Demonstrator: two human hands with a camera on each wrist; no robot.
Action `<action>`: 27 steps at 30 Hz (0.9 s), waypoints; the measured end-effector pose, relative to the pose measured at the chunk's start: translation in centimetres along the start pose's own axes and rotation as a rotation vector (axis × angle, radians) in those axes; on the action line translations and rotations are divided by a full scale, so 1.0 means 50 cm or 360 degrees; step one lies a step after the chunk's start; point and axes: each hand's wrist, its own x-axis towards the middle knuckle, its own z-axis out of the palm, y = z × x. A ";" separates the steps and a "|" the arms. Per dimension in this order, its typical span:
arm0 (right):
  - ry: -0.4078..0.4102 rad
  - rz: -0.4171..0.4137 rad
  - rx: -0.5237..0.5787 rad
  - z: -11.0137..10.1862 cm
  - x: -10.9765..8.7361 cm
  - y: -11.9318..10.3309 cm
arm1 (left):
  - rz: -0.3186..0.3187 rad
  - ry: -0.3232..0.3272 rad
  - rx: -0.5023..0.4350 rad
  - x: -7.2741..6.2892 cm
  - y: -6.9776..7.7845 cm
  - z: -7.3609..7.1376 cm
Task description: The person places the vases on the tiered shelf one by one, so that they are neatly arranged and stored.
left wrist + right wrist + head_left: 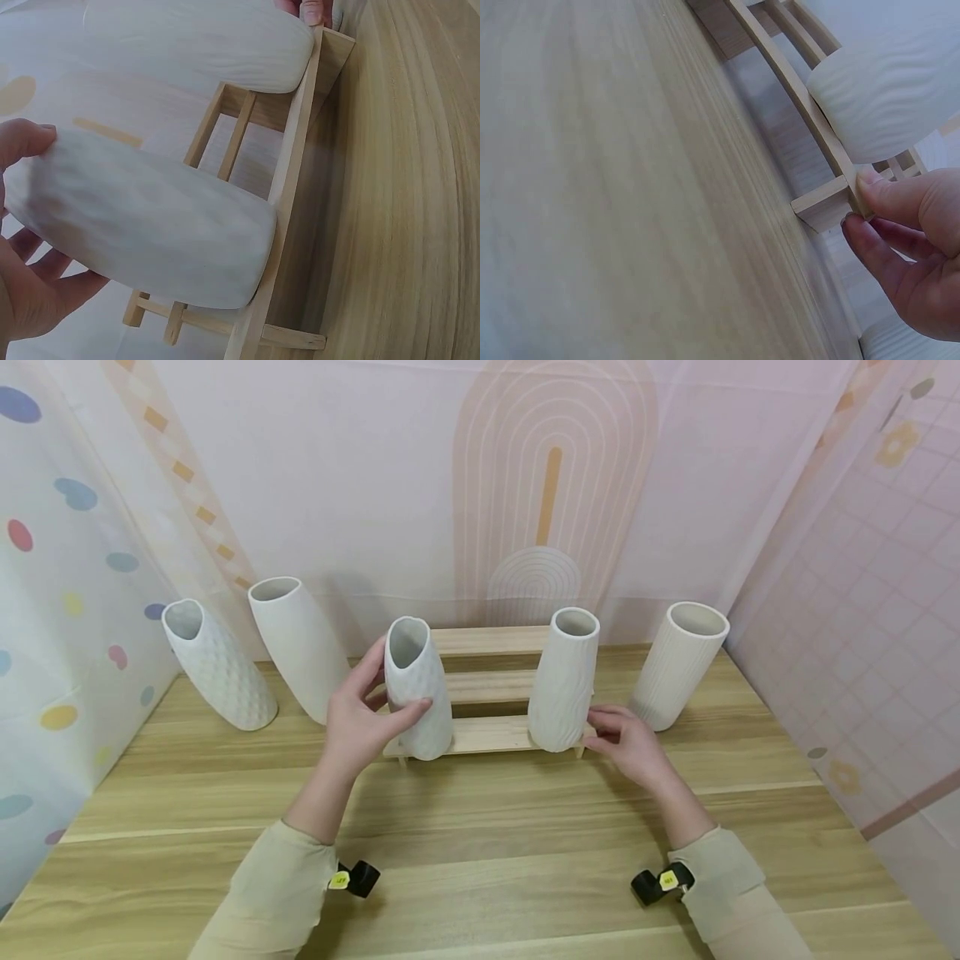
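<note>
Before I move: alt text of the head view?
Left hand grips a white vase at the left end of a wooden rack; right hand holds the rack's right end beside a second vase. Three more vases stand on the table: two left, one right.

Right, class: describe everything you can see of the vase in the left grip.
The vase is white, tall and narrow, ceramic-looking, with a shallowly dimpled surface and an open mouth whose uneven rim dips at the front. It is roughly upright, its base at the left end of the lowest shelf; whether its weight rests there is unclear. The left grip holds it, thumb across the front.
</note>
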 end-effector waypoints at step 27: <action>0.0012 0.0005 0.0017 0.002 0.003 0.001 | 0.0038 -0.0074 0.0057 0.004 -0.024 -0.010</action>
